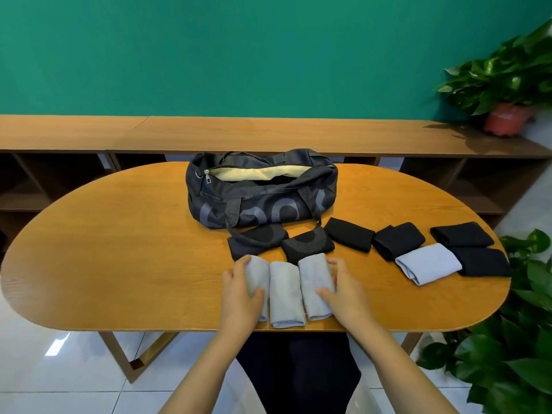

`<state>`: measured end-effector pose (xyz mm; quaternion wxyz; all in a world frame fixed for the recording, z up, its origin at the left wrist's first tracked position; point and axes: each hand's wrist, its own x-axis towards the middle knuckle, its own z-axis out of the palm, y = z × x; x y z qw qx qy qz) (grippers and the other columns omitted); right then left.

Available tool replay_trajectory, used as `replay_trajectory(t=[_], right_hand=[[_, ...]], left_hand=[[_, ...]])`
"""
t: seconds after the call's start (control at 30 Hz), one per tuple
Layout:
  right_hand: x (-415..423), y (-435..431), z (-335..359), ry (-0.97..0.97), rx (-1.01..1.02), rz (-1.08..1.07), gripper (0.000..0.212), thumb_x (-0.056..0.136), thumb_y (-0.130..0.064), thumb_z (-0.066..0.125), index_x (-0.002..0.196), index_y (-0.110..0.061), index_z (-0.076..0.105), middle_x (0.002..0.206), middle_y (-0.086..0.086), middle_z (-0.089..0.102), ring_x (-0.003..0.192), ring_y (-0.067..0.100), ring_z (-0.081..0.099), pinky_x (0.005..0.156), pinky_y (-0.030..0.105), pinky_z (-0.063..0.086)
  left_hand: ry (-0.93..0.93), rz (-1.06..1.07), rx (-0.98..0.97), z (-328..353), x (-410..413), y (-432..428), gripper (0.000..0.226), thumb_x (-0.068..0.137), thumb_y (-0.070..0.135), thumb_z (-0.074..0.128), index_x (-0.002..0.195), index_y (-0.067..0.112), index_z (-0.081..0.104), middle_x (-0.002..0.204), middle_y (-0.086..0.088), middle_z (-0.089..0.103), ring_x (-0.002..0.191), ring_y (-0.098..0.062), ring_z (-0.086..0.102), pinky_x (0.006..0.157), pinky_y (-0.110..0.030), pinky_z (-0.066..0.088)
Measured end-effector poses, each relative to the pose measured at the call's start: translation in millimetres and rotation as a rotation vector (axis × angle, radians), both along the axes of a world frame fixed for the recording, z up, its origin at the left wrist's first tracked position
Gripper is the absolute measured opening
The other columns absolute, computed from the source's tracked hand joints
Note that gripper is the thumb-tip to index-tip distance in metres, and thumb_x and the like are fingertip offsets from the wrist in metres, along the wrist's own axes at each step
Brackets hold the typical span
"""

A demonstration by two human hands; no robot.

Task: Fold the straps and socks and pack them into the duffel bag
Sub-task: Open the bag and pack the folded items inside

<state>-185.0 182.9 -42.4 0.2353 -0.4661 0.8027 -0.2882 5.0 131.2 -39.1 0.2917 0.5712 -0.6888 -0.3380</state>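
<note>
Both our hands clasp soft grey rolls [285, 294] in front of the bag [260, 198].
Our left hand [240, 291] curls round the left roll, our right hand [345, 289] round the right one, a third between; flat black folds [349, 238] lie nearer the unzipped fabric bag.

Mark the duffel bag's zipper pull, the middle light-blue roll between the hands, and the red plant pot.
zipper pull [207, 175]: head view, on the metal tab.
middle light-blue roll [285, 294]: head view, centre of its top face.
red plant pot [506, 121]: head view, on its front wall.
</note>
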Motion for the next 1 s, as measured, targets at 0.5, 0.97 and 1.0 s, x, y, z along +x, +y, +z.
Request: replay_trajectory(t=[0.5,0.97,1.0], right_hand=[[47,1,10,-0.418,-0.227,-0.02,0.014,0.101,-0.028,0.047,0.109,-0.022,0.057,0.105,-0.005,0.061,0.099,0.013,0.059,0.077,0.02,0.047],[55,-8,46,-0.831,-0.34,0.067,0.057,0.09,-0.042,0.059,0.141,-0.038,0.033,0.131,-0.013,0.053,0.104,0.0,0.063,0.078,0.022,0.055],[50,-13,53,-0.848,-0.35,0.077,0.066,0.086,-0.045,0.062,0.143,-0.037,0.031,0.134,-0.013,0.052,0.107,0.002,0.062,0.079,0.024,0.055]], left_hand=[[0.392,0.076,0.071,13,-23,17,0.047,0.095,0.016,0.053,0.134,0.035,0.038,0.137,-0.002,0.041,0.122,-0.023,0.043,0.104,-0.043,0.039],[0.759,0.041,0.293,57,-40,13,0.06,0.096,0.017,0.056,0.145,0.029,0.024,0.114,0.011,0.054,0.084,-0.003,0.065,0.066,-0.022,0.056],[0.765,0.024,0.27,66,-42,8,0.059,0.097,0.017,0.055,0.145,0.031,0.024,0.114,0.012,0.053,0.085,-0.004,0.065,0.069,-0.025,0.058]])
